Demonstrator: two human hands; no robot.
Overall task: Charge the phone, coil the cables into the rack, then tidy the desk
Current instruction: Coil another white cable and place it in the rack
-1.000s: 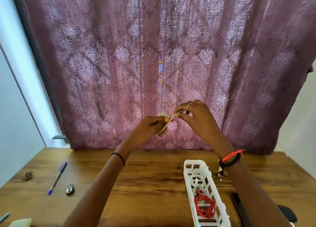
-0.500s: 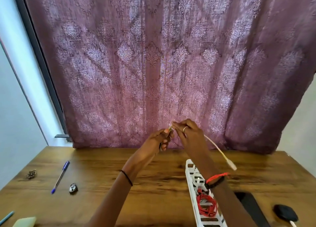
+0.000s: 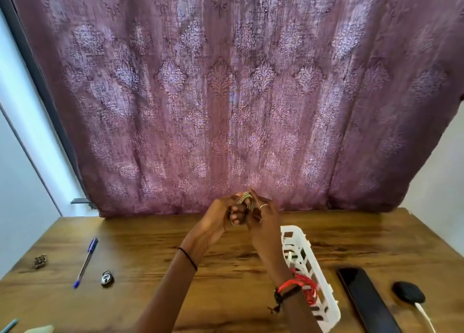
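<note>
A pale cable (image 3: 245,197), wound into a small tight coil, is held up in the air over the far edge of the counter (image 3: 226,270), in front of the curtain (image 3: 226,94). Both hands meet on it. The left hand (image 3: 218,216) has its fingers (image 3: 237,211) curled in through the loops, and the right hand (image 3: 262,219), which wears a ring, pinches the coil from the other side, so each hand is grasping the cable. How the cable's ends lie cannot be told through the blur. Just below and to the right of the hands, a long white rack (image 3: 305,247) lies on the counter. It runs towards the near edge, and the right forearm crosses over part of it. A coiled red cable (image 3: 310,291) sits in one of the rack's nearer compartments, beside the red and black wristbands on that arm. Right of the rack, a dark phone (image 3: 364,300) lies flat, screen up. Beyond it is a round black charger (image 3: 408,292) with a white lead (image 3: 425,316) running off towards the bottom corner. Well apart on the left side of the counter lie a blue pen (image 3: 86,261), a small padlock (image 3: 107,277) near its tip and a short chain (image 3: 39,261) further left. At the bottom left corner, the end of another pen (image 3: 8,326) and a pale green block (image 3: 40,329) just show.
</note>
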